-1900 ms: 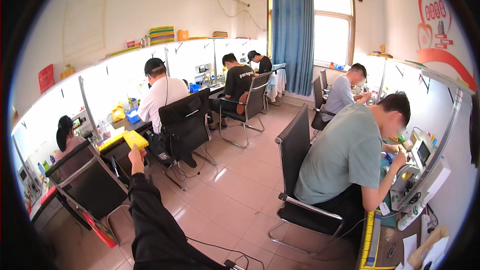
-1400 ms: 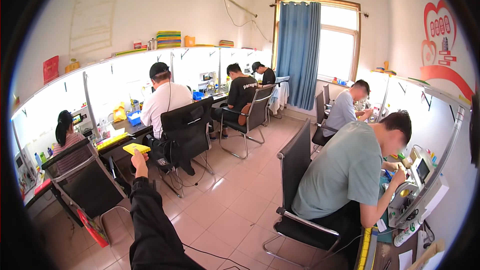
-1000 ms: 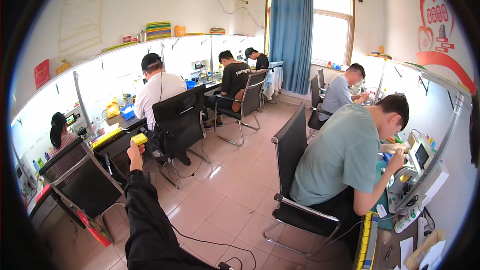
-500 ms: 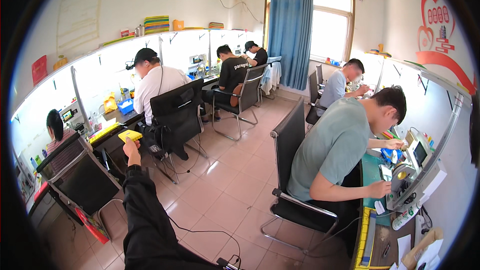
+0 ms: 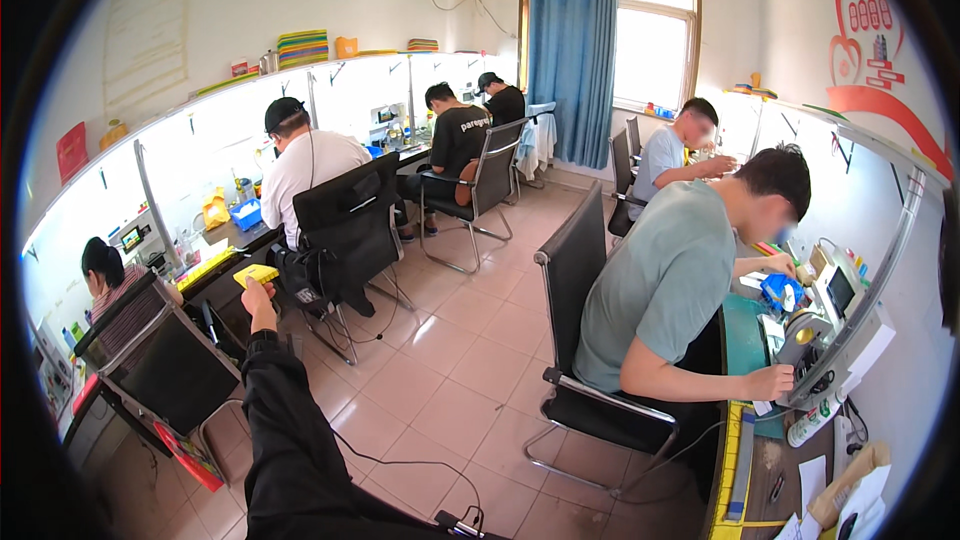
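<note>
My left arm, in a black sleeve, reaches out from the lower edge toward the benches on the left. My left hand (image 5: 260, 308) is closed on a flat yellow block (image 5: 257, 273), held up by its near edge; its exact kind I cannot make out. Behind the block runs the left bench edge with a yellow strip (image 5: 207, 268). Close by on the left stands a black chair (image 5: 175, 375); to the right is another dark chair (image 5: 350, 215) with a dark garment hanging on it. My right hand is out of view.
Several people sit at lit benches along both walls. A person in a green shirt (image 5: 655, 280) works at the right bench, on a black chair (image 5: 577, 285). A cable (image 5: 400, 462) trails over the pink tiled floor (image 5: 440, 380). A blue bin (image 5: 246, 213) stands on the left bench.
My left hand still holds the yellow block, nearly in place. The person in white has turned toward the left bench. The seated person at far left has lowered their head.
</note>
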The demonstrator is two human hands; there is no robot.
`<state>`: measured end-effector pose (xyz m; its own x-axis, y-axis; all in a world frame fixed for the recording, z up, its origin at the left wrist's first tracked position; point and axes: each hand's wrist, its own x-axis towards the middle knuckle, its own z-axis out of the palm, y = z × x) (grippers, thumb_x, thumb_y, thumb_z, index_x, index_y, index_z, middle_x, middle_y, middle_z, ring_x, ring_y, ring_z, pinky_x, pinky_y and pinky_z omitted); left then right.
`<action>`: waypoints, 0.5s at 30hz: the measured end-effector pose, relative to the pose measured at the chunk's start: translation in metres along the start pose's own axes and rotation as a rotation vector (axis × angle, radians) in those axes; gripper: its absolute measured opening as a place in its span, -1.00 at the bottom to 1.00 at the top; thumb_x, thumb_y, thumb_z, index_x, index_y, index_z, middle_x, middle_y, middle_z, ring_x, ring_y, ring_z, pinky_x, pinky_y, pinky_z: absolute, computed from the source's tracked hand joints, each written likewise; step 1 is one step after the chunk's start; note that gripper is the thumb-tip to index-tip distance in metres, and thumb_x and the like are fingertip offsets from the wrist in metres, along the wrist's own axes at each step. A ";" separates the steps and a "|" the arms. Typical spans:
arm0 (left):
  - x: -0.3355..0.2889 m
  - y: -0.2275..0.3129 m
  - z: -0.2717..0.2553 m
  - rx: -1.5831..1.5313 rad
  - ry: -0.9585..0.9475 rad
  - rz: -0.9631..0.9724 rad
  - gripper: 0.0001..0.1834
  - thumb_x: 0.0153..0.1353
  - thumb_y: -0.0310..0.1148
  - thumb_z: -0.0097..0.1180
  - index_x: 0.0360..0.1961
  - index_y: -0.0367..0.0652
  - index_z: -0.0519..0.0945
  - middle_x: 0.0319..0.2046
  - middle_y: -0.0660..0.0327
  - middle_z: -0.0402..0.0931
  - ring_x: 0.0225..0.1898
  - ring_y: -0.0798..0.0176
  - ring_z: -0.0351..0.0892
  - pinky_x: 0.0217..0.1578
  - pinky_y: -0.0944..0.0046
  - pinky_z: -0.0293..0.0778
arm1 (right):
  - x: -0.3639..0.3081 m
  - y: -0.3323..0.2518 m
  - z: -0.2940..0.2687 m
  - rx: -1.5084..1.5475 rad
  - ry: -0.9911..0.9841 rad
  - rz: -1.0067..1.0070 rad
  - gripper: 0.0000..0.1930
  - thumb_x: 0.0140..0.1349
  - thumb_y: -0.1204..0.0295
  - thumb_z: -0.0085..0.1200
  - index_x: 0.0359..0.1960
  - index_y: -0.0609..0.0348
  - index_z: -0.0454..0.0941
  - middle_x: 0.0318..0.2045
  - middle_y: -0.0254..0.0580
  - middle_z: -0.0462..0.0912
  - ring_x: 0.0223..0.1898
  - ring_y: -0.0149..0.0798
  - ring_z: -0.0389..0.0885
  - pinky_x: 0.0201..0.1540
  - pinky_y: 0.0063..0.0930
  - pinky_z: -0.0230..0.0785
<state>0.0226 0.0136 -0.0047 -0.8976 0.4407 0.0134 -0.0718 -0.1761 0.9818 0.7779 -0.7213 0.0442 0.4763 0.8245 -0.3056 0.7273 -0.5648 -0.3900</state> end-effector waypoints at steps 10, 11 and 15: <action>0.002 0.000 -0.012 -0.030 -0.031 0.012 -0.40 0.46 0.09 -0.11 -0.18 -0.33 0.65 -0.45 0.15 0.70 -0.54 0.28 0.65 -0.44 0.32 0.58 | -0.005 -0.003 0.002 0.035 -0.055 0.033 -0.61 0.36 0.29 0.20 0.20 0.03 0.52 -0.43 -0.02 0.65 -0.43 -0.01 0.62 -0.34 -0.11 0.42; 0.002 0.001 -0.013 -0.006 -0.009 0.018 -0.41 0.46 0.09 -0.10 -0.20 -0.31 0.65 -0.47 0.16 0.69 -0.55 0.28 0.64 -0.45 0.32 0.57 | -0.007 -0.004 0.002 0.028 -0.061 0.051 -0.61 0.36 0.30 0.20 0.19 0.05 0.52 -0.43 -0.01 0.66 -0.42 -0.02 0.62 -0.33 -0.11 0.43; -0.005 -0.012 0.013 0.040 -0.049 0.027 -0.43 0.45 0.10 -0.07 -0.28 -0.25 0.65 -0.50 0.19 0.67 -0.56 0.31 0.62 -0.46 0.36 0.55 | -0.020 -0.010 0.005 -0.003 -0.056 0.054 -0.61 0.35 0.33 0.20 0.17 0.11 0.53 -0.41 0.01 0.67 -0.40 0.01 0.63 -0.30 -0.11 0.44</action>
<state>0.0337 0.0246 -0.0145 -0.8766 0.4788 0.0478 -0.0301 -0.1538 0.9876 0.7589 -0.7326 0.0499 0.4867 0.7895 -0.3738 0.7026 -0.6081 -0.3695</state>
